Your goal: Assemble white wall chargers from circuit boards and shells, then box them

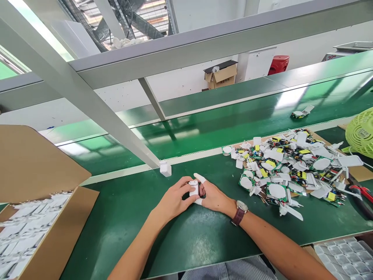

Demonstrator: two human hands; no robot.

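Note:
A small white plastic housing (194, 188) is between my two hands above the green bench. My left hand (177, 196) pinches it from the left with thumb and fingers. From the right, my right hand (215, 197) closes around it, with white finger cots on its thumb and a fingertip. Fingers cover part of the housing, so its inside is hidden. A white cube-shaped casing (165, 168) stands beyond my hands at the bench's back edge. To the right lies a heap of green circuit boards (276, 190) with white plastic parts and yellow components.
A cardboard box (55, 237) full of white plastic pieces stands at left. Red-handled pliers (363, 192) and a lime-green basket-like object (361, 132) are at far right. A metal post (116, 124) slants down behind the bench. One board assembly (301, 112) lies on the green conveyor (221, 120).

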